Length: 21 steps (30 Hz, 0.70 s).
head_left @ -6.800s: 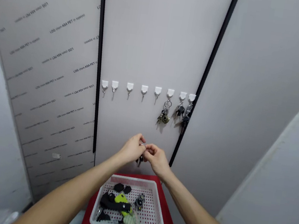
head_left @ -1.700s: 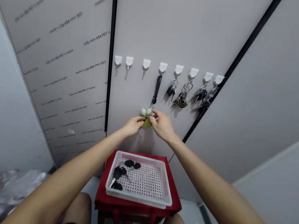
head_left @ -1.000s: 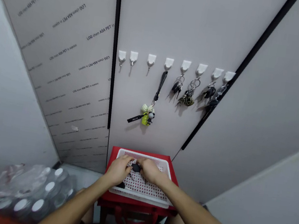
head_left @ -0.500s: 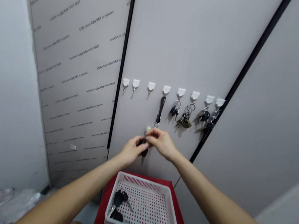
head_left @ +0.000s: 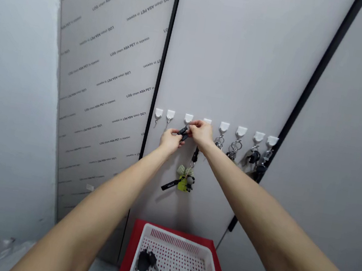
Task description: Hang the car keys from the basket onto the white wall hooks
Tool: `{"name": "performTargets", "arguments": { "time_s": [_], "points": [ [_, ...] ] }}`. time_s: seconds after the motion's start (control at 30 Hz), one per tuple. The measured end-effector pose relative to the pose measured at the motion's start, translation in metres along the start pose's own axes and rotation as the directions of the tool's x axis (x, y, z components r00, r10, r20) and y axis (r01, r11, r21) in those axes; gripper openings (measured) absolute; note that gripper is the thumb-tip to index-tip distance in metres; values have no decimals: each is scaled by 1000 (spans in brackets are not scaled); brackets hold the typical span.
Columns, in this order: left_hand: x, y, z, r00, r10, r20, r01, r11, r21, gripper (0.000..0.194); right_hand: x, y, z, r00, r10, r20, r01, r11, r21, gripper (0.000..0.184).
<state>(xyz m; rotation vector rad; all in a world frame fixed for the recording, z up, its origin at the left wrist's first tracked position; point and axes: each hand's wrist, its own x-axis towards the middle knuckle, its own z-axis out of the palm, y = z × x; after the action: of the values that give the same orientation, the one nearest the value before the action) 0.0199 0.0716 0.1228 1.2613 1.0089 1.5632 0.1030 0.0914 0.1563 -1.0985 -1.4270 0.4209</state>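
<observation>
Black-headed keys (head_left: 183, 132) are raised against the wall panel just under the third white hook (head_left: 188, 118) from the left. My left hand (head_left: 169, 141) pinches them from the left side. The fingers of my right hand (head_left: 202, 135) close at the top of the same keys, by the hook's tip; the ring itself is too small to make out. Below my right hand dangles a keychain (head_left: 183, 181) with a black strap, a yellow-green charm, a panda figure and a black tag. Its hook (head_left: 207, 121) is partly covered by my right hand.
Further right, several hooks carry key bunches, such as the keys on a large ring (head_left: 234, 149). Two bare hooks, one of them this white hook (head_left: 170, 114), are at the left. Below, a white plastic basket (head_left: 178, 237) with black keys (head_left: 146, 260) stands on a red surface (head_left: 126, 255).
Both hands have risen from beside the hanging keychain to the third hook, bringing the black keys up. The keychain's charms now show uncovered. The camera view has shifted slightly.
</observation>
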Motion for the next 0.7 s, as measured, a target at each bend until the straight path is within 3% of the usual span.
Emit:
{"name": "performTargets", "arguments": {
  "time_s": [0.17,0.33,0.47,0.57,0.6,0.63,0.7],
  "points": [
    [5,-3,-2,1000,-22,3,21,997,71,29,8,9,8,1000,-25,-12,23,980,-197,17],
    [-6,-17,-13,997,-67,43,61,991,120,34,-9,13,0,988,-152,10,146,920,-363,24],
    [-36,-65,-34,991,-98,90,73,967,244,30,-55,34,-10,957,-288,22,267,854,-446,27],
    [-77,-120,-51,971,-142,191,60,923,381,26,-112,68,-12,944,-216,250,308,846,-435,24],
    [-93,-139,-56,961,-158,229,48,906,421,25,-134,81,-12,917,-145,372,307,853,-422,22],
    [-109,-155,-61,950,-164,265,26,889,456,24,-157,94,-12,861,-58,506,298,863,-408,20],
    [-135,-181,-68,934,-151,323,-37,859,510,23,-198,118,-11,671,117,732,272,880,-390,18]
  ]
}}
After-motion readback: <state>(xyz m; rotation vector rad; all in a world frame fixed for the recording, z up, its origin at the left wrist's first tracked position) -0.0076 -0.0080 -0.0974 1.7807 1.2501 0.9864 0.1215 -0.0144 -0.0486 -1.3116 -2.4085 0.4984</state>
